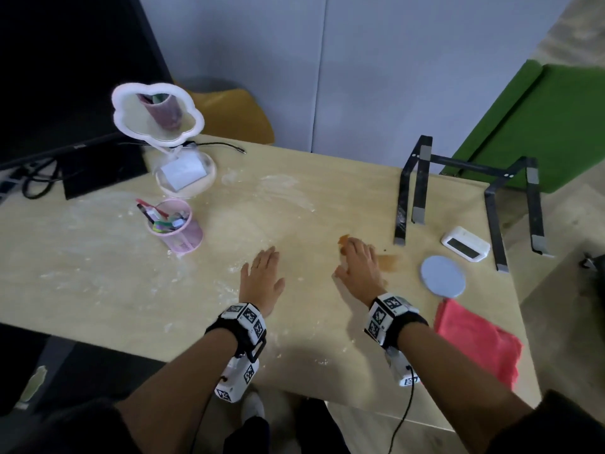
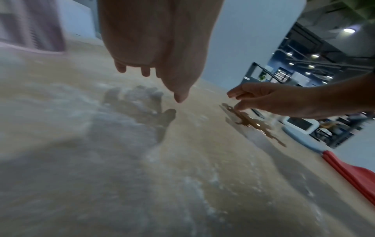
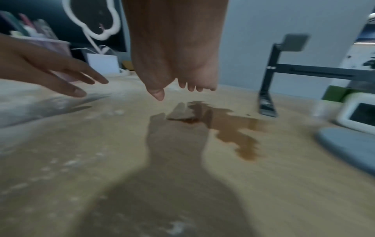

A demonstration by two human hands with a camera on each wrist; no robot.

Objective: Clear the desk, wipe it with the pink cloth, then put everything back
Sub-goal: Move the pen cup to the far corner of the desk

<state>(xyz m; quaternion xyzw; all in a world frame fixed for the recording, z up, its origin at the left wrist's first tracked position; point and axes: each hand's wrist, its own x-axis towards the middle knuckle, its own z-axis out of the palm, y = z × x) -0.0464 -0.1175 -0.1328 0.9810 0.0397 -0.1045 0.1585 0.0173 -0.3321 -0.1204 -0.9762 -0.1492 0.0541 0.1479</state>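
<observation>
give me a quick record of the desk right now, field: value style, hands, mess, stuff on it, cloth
left hand: open, fingers spread, above the desk, holding nothing
right hand: open, over the brown spill, holding nothing
mess: white powder smeared across the desk, plus the spill
pink cloth: folded at the right front edge, untouched
left side: cloud mirror, pink pen cup
right side: black stand, white clock, round grey coaster
stage: nothing cleared yet

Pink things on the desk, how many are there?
2: the pink pen cup stands left of the left hand; the pink cloth lies at the desk's right front edge.
</observation>
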